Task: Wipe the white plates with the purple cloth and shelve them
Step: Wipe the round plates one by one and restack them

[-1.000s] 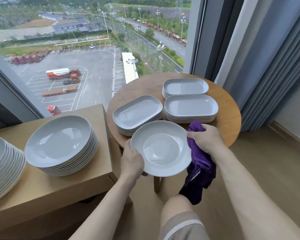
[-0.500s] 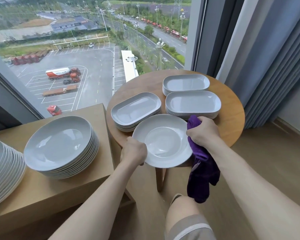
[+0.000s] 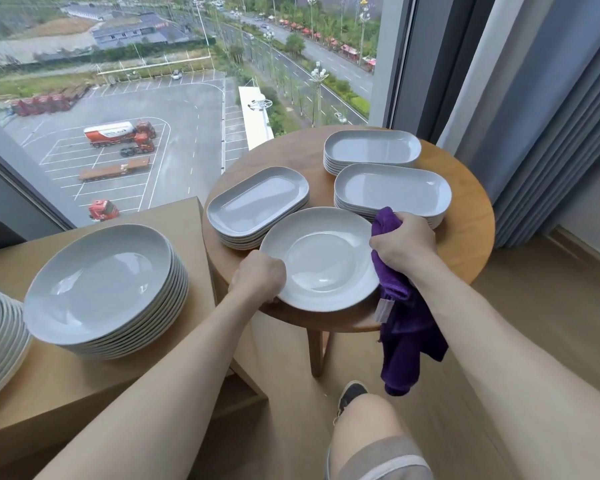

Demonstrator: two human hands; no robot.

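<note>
Between both hands, round white plate (image 3: 321,259), left hand (image 3: 257,277) gripping its rim, right hand (image 3: 402,245) clutching purple cloth (image 3: 409,327) (dangling)

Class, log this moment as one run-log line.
left hand: grips round plate rim | right hand: holds purple cloth at rim | plate: over round table edge

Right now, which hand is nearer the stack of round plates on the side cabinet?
Left. The left hand grips the near-left rim of the single round plate, beside the stack of round plates. The right hand holds the purple cloth at that plate's far side.
</note>
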